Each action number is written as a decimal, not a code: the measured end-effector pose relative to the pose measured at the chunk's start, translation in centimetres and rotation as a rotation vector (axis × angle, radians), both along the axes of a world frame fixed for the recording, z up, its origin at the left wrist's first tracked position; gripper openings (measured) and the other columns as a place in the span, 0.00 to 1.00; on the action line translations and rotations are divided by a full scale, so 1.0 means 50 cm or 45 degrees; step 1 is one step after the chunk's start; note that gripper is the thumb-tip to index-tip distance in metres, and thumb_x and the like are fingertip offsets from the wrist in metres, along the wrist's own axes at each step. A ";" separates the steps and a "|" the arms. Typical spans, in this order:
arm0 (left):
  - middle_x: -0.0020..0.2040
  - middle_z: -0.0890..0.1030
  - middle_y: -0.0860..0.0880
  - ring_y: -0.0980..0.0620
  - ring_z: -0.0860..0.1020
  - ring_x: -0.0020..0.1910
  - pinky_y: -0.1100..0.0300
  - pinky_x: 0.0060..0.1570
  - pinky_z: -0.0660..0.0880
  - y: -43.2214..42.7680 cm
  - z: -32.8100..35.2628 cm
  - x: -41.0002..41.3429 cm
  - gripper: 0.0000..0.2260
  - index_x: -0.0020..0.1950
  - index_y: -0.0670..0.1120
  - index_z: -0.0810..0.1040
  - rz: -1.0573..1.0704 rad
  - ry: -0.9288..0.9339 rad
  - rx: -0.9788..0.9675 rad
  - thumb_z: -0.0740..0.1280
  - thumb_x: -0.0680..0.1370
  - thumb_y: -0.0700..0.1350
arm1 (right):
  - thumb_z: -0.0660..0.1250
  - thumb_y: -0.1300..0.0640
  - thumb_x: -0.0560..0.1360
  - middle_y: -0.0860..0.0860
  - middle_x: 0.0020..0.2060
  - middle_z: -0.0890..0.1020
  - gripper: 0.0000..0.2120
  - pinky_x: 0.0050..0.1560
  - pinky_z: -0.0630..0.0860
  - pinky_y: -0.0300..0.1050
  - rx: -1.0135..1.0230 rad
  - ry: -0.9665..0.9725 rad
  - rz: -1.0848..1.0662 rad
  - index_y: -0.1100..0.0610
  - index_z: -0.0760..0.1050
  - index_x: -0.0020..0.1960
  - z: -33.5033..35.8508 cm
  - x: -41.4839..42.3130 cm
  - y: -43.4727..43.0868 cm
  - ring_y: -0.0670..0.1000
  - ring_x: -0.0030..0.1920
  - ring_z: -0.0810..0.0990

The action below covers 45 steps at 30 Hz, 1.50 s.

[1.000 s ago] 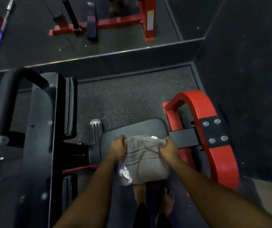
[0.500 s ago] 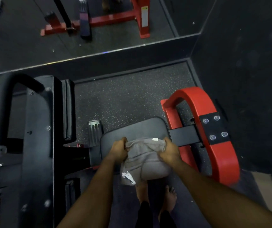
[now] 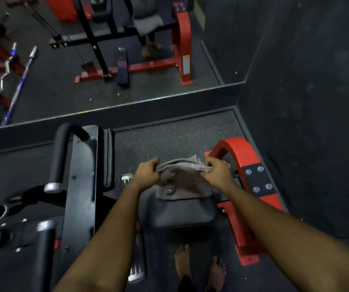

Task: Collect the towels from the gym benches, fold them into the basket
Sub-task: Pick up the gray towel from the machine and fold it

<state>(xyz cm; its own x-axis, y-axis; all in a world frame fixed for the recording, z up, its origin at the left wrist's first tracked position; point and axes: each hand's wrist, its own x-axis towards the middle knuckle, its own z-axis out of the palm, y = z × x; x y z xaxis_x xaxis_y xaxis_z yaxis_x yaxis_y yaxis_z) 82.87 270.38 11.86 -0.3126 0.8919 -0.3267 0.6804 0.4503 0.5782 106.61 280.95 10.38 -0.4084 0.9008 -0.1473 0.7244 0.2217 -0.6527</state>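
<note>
Between the two hands, a grey towel (image 3: 182, 180) is stretched by its upper edge. The rest hangs down to the black padded tabletop (image 3: 179, 213) just below the hands, where its lower hem appears to rest.

The step in hand is judged to be the folding itself. It would be done well if the layered top edge were kept taut and level, the corners matched before the next fold is laid, and the padded surface under the hands used to press the crease flat. A loose layer slipping out of either grip is the likely fault, since the cloth is soft and already doubled. The basket is not in view, so the fold should be made compact enough to be carried.

The left hand (image 3: 147, 173) is closed round the towel's left end, fingers curled over the bunched layers. The right hand (image 3: 217, 172) is likewise closed on the right end, the edge pinched between thumb and curled fingers. A red frame (image 3: 239, 150) stands just beyond the right hand, clear of the towel.
</note>
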 end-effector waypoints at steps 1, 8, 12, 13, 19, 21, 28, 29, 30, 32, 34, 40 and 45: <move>0.34 0.75 0.46 0.47 0.72 0.35 0.55 0.34 0.67 -0.014 0.004 -0.001 0.07 0.36 0.46 0.70 -0.047 -0.068 -0.108 0.67 0.72 0.41 | 0.73 0.57 0.64 0.47 0.24 0.71 0.16 0.34 0.67 0.46 -0.064 -0.028 0.068 0.54 0.65 0.29 0.001 0.018 -0.015 0.51 0.32 0.74; 0.38 0.74 0.46 0.46 0.74 0.38 0.56 0.34 0.75 -0.106 0.003 0.070 0.07 0.35 0.48 0.75 -0.175 -0.508 -0.950 0.70 0.66 0.38 | 0.68 0.63 0.57 0.45 0.20 0.73 0.05 0.30 0.67 0.39 -0.916 -0.363 0.476 0.55 0.75 0.25 -0.026 0.112 -0.097 0.48 0.27 0.71; 0.50 0.77 0.35 0.34 0.78 0.45 0.47 0.37 0.80 -0.116 -0.043 0.081 0.15 0.46 0.41 0.78 -0.006 -0.653 -1.187 0.67 0.60 0.38 | 0.63 0.61 0.51 0.51 0.26 0.69 0.04 0.26 0.66 0.35 -1.185 -0.296 0.300 0.55 0.72 0.26 -0.036 0.109 -0.099 0.49 0.28 0.67; 0.52 0.77 0.34 0.33 0.79 0.45 0.46 0.37 0.80 -0.119 -0.055 0.084 0.20 0.52 0.40 0.77 0.025 -0.670 -1.238 0.67 0.60 0.38 | 0.62 0.62 0.52 0.53 0.29 0.69 0.06 0.27 0.68 0.35 -1.273 -0.303 0.264 0.56 0.73 0.29 -0.047 0.109 -0.101 0.50 0.29 0.67; 0.44 0.78 0.45 0.47 0.77 0.40 0.53 0.45 0.78 -0.122 -0.133 0.105 0.06 0.46 0.47 0.75 0.062 -0.427 -0.918 0.67 0.72 0.37 | 0.69 0.62 0.65 0.51 0.32 0.75 0.06 0.32 0.74 0.42 -0.995 -0.254 0.238 0.54 0.74 0.36 -0.145 0.125 -0.099 0.50 0.33 0.75; 0.42 0.78 0.47 0.47 0.76 0.43 0.59 0.41 0.73 -0.100 -0.156 0.094 0.06 0.41 0.49 0.73 0.039 -0.219 -0.583 0.66 0.73 0.39 | 0.72 0.61 0.69 0.49 0.32 0.78 0.08 0.34 0.71 0.41 -0.719 -0.158 0.123 0.53 0.74 0.36 -0.173 0.123 -0.083 0.48 0.34 0.76; 0.46 0.76 0.41 0.42 0.75 0.46 0.57 0.43 0.66 -0.011 -0.246 0.070 0.02 0.47 0.45 0.70 0.256 0.000 0.029 0.61 0.80 0.41 | 0.70 0.56 0.73 0.51 0.39 0.83 0.04 0.44 0.78 0.49 -0.335 0.047 -0.137 0.54 0.79 0.46 -0.249 0.051 -0.006 0.53 0.42 0.81; 0.51 0.75 0.40 0.40 0.75 0.51 0.54 0.47 0.68 0.002 -0.264 0.069 0.04 0.53 0.42 0.71 0.335 0.013 0.061 0.61 0.80 0.42 | 0.70 0.54 0.73 0.51 0.42 0.83 0.06 0.46 0.79 0.52 -0.312 0.057 -0.174 0.52 0.78 0.49 -0.267 0.037 0.002 0.53 0.44 0.81; 0.58 0.73 0.38 0.38 0.73 0.58 0.49 0.53 0.70 0.011 -0.274 0.072 0.13 0.62 0.41 0.69 0.429 0.015 0.011 0.62 0.80 0.45 | 0.71 0.53 0.72 0.51 0.46 0.82 0.11 0.49 0.79 0.54 -0.313 0.020 -0.221 0.50 0.76 0.53 -0.279 0.027 0.007 0.54 0.48 0.80; 0.68 0.68 0.37 0.37 0.68 0.67 0.44 0.65 0.68 0.007 -0.298 0.079 0.33 0.74 0.41 0.58 0.575 -0.037 -0.276 0.67 0.77 0.56 | 0.74 0.51 0.70 0.54 0.58 0.78 0.26 0.56 0.77 0.59 -0.425 -0.183 -0.336 0.51 0.68 0.64 -0.301 0.013 0.002 0.58 0.58 0.77; 0.68 0.69 0.39 0.37 0.69 0.67 0.45 0.67 0.69 -0.017 -0.329 0.084 0.45 0.73 0.40 0.56 0.601 -0.226 -0.515 0.74 0.68 0.60 | 0.77 0.51 0.68 0.58 0.63 0.74 0.35 0.60 0.75 0.59 -0.635 -0.306 -0.463 0.57 0.63 0.67 -0.320 0.012 -0.024 0.62 0.62 0.75; 0.58 0.79 0.49 0.47 0.77 0.57 0.59 0.55 0.73 -0.053 -0.333 0.099 0.24 0.65 0.44 0.72 0.331 -0.384 -0.393 0.73 0.72 0.48 | 0.77 0.54 0.67 0.55 0.55 0.84 0.22 0.57 0.79 0.48 -0.940 -0.120 -0.474 0.58 0.78 0.59 -0.325 0.035 -0.077 0.57 0.54 0.82; 0.51 0.80 0.52 0.49 0.78 0.51 0.59 0.48 0.71 -0.023 -0.198 0.109 0.17 0.63 0.48 0.66 0.267 -0.433 -0.064 0.68 0.78 0.48 | 0.71 0.59 0.68 0.50 0.47 0.85 0.12 0.44 0.78 0.42 -0.910 0.255 -0.623 0.50 0.81 0.51 -0.190 0.076 -0.075 0.49 0.44 0.82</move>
<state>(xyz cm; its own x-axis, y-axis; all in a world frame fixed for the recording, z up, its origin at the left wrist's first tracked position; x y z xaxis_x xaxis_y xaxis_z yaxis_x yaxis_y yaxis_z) 88.32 269.23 1.95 -0.3527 0.8004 -0.4848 0.3445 0.5927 0.7280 110.40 277.23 0.85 -0.0800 0.7015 -0.7082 0.4885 -0.5918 -0.6413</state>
